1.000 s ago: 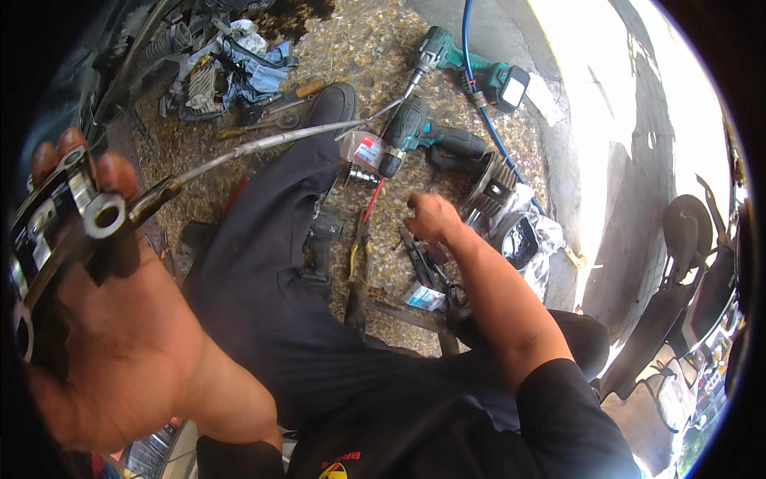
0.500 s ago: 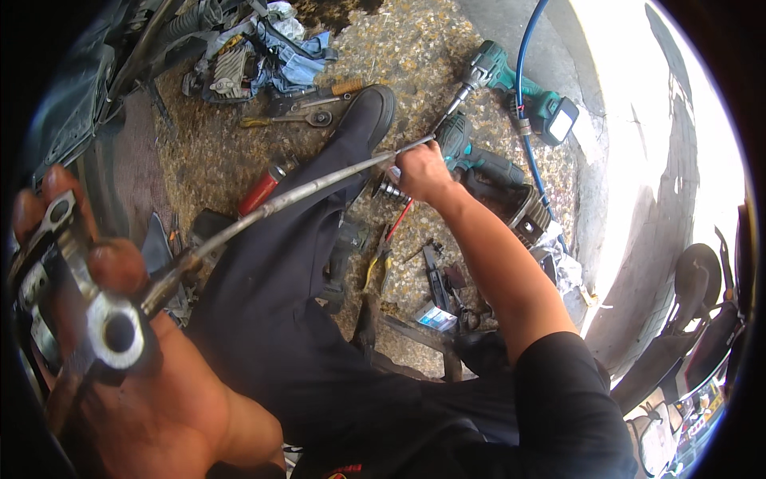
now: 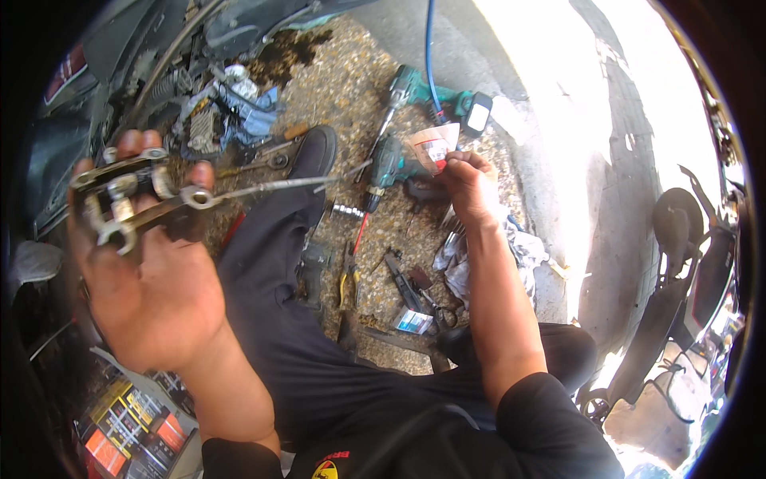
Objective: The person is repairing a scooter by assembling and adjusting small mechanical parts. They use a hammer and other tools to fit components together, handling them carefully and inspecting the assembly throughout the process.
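My left hand [image 3: 163, 299], palm up at the left, has its fingers curled round a metal engine bracket [image 3: 124, 209] with round bolt holes. A thin metal rod [image 3: 271, 184] stretches from beside the bracket rightward over my leg; its near end is hidden, so I cannot tell how it is held. My right hand [image 3: 471, 188] pinches a small white and red packet [image 3: 435, 148] between thumb and fingers, above the ground at centre right. Just left of that hand lies a green cordless drill [image 3: 391, 164], with a short camshaft [image 3: 348, 211] close by.
Farther off are a green impact wrench [image 3: 415, 86], a blue hose [image 3: 432, 56], a ratchet [image 3: 277, 161] and rags [image 3: 251, 112]. Yellow-handled pliers [image 3: 349, 279] and a small box [image 3: 412, 321] lie between my legs. Printed boxes [image 3: 132, 423] stand lower left; a whitish rag [image 3: 527, 251] is beside my right forearm.
My right hand has left the rod's far end, moved right, and now shows the packet. My left hand with the bracket has moved farther out. The view has shifted right.
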